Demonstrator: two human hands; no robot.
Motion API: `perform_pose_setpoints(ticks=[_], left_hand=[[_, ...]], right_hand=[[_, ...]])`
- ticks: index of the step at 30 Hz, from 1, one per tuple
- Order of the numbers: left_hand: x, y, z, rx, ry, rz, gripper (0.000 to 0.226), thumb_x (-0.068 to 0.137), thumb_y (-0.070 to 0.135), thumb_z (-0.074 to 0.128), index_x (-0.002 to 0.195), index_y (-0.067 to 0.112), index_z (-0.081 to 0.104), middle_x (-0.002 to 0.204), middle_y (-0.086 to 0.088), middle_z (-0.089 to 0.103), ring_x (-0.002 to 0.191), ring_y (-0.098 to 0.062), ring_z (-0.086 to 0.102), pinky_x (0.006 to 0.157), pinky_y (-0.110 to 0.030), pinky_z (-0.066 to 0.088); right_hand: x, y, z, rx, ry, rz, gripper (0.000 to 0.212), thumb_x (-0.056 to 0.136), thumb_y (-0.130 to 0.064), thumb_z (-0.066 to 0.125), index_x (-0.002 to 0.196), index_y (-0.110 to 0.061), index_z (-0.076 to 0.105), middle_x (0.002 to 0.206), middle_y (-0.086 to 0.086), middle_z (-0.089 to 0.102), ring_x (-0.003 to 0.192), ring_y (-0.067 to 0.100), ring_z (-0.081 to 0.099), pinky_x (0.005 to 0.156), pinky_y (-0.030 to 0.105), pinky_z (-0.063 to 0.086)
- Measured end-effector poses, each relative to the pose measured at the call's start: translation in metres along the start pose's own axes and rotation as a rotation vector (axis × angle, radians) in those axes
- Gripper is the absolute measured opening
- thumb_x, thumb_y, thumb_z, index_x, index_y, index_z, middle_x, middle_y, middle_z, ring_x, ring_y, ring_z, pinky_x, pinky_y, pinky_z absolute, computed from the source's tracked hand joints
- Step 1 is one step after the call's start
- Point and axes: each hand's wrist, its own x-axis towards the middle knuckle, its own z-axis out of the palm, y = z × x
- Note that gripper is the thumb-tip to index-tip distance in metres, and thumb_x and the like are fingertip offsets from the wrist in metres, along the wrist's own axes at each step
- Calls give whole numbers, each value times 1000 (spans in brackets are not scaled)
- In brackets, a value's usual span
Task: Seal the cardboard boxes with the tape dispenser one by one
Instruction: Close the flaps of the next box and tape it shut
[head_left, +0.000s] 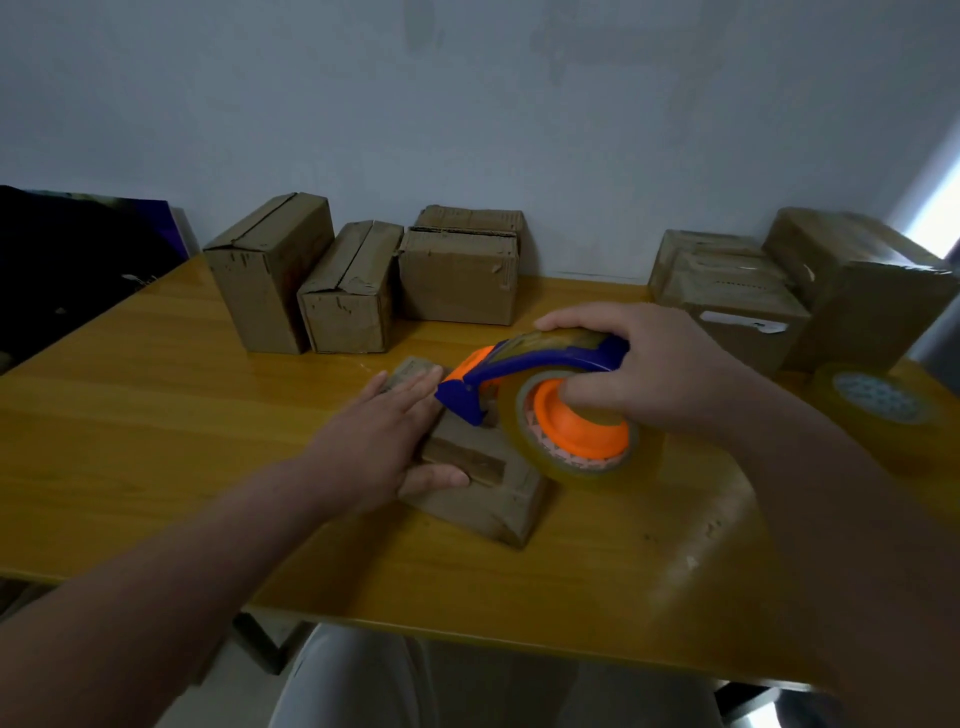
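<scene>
A small cardboard box (480, 491) lies flat in the middle of the yellow wooden table (156, 405). My left hand (387, 436) presses on the box's left side with straight fingers, the thumb lying across its top. My right hand (639, 374) grips a blue and orange tape dispenser (540, 395) with a clear tape roll. The dispenser's blue front end sits on the box top, just right of my left fingers. Three unsealed boxes (358, 280) stand at the back left of the table.
Several taped boxes (769, 306) are stacked at the back right. A spare roll of clear tape (878, 400) lies flat at the table's right edge. A dark object (78, 260) sits beyond the table's left corner. The wall is close behind the boxes.
</scene>
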Motion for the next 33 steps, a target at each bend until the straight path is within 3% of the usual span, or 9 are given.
perform_pose_setpoints(ticks=[2, 5, 11, 15, 20, 28, 30, 33], left_hand=[[-1, 0, 0, -4, -3, -13, 119, 58, 94, -6, 152, 22, 9, 160, -2, 3, 145, -9, -7, 116, -35, -9], [-2, 1, -2, 2, -30, -35, 122, 54, 94, -10, 152, 21, 0, 159, -1, -2, 141, -5, -9, 115, -33, -9], [-2, 5, -4, 32, -53, -66, 127, 50, 95, -15, 152, 20, -2, 160, -2, -4, 146, -10, -4, 115, -35, -11], [0, 19, -4, 69, -35, -116, 129, 49, 94, -14, 152, 18, -4, 160, -2, -7, 146, -11, -7, 117, -39, -10], [7, 62, 3, -10, -12, -52, 113, 66, 89, 10, 152, 18, -5, 159, -1, -8, 146, -11, -6, 117, -34, -6], [14, 62, 13, 26, 70, -41, 94, 81, 79, 23, 152, 22, 0, 160, 1, -3, 146, -10, -1, 112, -29, -6], [15, 56, 11, 18, 63, -26, 93, 81, 79, 23, 152, 23, 2, 160, 2, -2, 146, -11, 0, 113, -29, -5], [16, 40, 7, 37, 38, -6, 99, 70, 83, 7, 151, 26, 3, 160, 3, -1, 146, -11, 3, 111, -29, -5]], right_hand=[[-6, 3, -7, 43, -73, 8, 53, 76, -30, 73, 122, -45, 51, 100, -18, 61, 83, 2, 61, 67, 14, 51], [-19, 12, -18, -2, -126, 30, 54, 75, -28, 75, 118, -49, 49, 89, -16, 57, 72, -6, 57, 58, 8, 45], [-49, 43, -25, 16, -146, 145, 58, 74, -19, 76, 111, -53, 50, 85, -1, 59, 58, 5, 55, 51, 16, 44], [-56, 52, -14, 45, -118, 152, 62, 73, -11, 76, 109, -52, 47, 88, 6, 60, 59, 14, 54, 52, 21, 44], [-61, 56, -4, 96, -94, 163, 64, 72, -6, 75, 109, -49, 46, 86, 6, 58, 54, 6, 51, 50, 20, 43], [-65, 57, 10, 160, -1, 185, 63, 71, -7, 78, 110, -47, 50, 83, -1, 59, 56, 7, 53, 48, 19, 42], [-63, 54, 15, 182, 13, 181, 62, 71, -7, 77, 111, -46, 51, 85, -7, 58, 58, 3, 55, 49, 16, 43], [-58, 47, 25, 192, 30, 176, 61, 71, -10, 76, 111, -46, 50, 89, -10, 58, 60, 0, 56, 49, 14, 43]])
